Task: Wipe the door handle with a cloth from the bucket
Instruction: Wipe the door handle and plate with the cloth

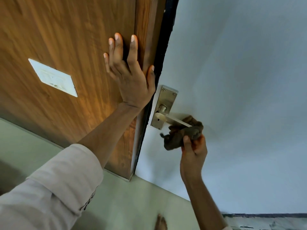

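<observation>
A metal lever door handle [172, 120] on a steel backplate [166, 100] is fixed to the pale grey door [240, 97]. My right hand [193, 151] grips a crumpled brown cloth [182, 131] bunched around the outer end of the lever, from below. My left hand [129, 72] lies flat with fingers spread on the brown wooden panel [66, 39] beside the door's edge, thumb near the dark gap. The bucket is not in view.
A white rectangular plate [53, 78] is mounted on the wooden panel to the left. A dark strip [163, 47] runs between panel and door. Pale green floor [132, 205] lies below, with my bare foot [161, 223] at the bottom edge.
</observation>
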